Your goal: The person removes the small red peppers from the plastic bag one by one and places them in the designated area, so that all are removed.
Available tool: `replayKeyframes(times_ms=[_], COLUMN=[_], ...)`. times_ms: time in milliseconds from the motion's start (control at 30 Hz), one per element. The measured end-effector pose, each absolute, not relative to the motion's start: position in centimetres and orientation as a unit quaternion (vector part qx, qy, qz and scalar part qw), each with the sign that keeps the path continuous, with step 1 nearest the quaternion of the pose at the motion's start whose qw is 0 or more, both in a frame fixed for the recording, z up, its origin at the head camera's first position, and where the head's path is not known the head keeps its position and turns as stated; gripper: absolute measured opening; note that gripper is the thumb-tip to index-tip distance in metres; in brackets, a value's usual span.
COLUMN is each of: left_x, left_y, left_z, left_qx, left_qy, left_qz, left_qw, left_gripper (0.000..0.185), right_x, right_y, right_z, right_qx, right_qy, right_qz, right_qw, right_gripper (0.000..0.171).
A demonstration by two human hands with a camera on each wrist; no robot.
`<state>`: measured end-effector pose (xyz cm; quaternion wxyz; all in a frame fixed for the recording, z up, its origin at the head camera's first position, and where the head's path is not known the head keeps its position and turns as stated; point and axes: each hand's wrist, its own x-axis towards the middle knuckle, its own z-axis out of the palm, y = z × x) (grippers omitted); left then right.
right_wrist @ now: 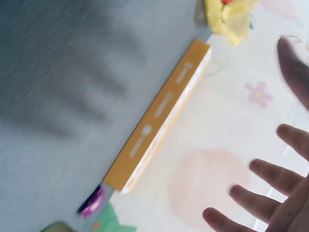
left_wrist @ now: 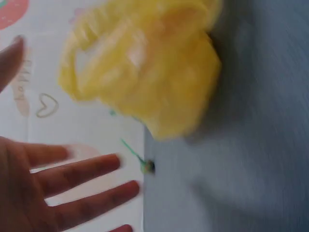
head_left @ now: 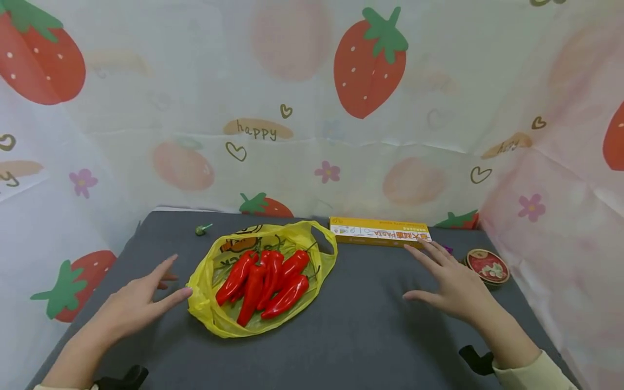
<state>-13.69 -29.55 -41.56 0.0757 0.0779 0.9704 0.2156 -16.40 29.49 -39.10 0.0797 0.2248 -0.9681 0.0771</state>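
A yellow plastic bag lies open on the grey table with several red peppers on it. My left hand hovers open just left of the bag, fingers spread, holding nothing. In the left wrist view the bag is blurred above my left hand's fingers. My right hand hovers open to the right, its fingertips near a yellow pasta box. The right wrist view shows the pasta box and my spread right fingers.
A small green-stemmed object lies at the back left of the table, also seen as a small stemmed piece. A round red tin sits at the far right beside a purple item. Strawberry-print cloth walls the table.
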Motion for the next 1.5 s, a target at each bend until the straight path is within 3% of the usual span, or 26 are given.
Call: replayKeyframes(times_ms=[233, 533, 667, 833, 967, 1300, 1500], left_x=[-14.2, -14.7, -14.8, -14.8, -14.9, -14.1, -13.8], left_y=[-27.4, -25.9, -25.7, -25.7, -25.6, -25.8, -25.4], left_z=[-41.8, -42.0, -42.5, -43.4, -43.9, -45.5, -45.4], left_qx=[0.073, 0.052, 0.024, -0.027, -0.042, 0.017, 0.039], left_qy=[0.944, 0.941, 0.924, 0.871, 0.842, 0.792, 0.774], left_qz=[0.303, 0.330, 0.377, 0.482, 0.532, 0.610, 0.632], left_qw=[0.106, 0.056, 0.063, 0.093, 0.077, 0.011, 0.003], left_gripper=[0.057, 0.028, 0.029, 0.044, 0.046, 0.036, 0.033], right_x=[-17.2, -18.0, -18.4, -18.9, -19.5, -20.5, -21.1], right_y=[27.2, 23.8, 22.1, 20.1, 18.7, 15.0, 13.5], right_z=[-39.3, -39.7, -39.8, -40.1, -40.6, -42.3, -43.7], right_qx=[0.226, 0.204, 0.204, 0.207, 0.206, 0.228, 0.204], right_qy=[-0.965, -0.964, -0.958, -0.947, -0.938, -0.904, -0.895], right_qz=[0.100, 0.152, 0.193, 0.242, 0.276, 0.360, 0.396], right_qw=[0.090, 0.076, 0.058, 0.033, 0.026, -0.001, -0.004], right_gripper=[0.083, 0.071, 0.068, 0.065, 0.061, 0.048, 0.045])
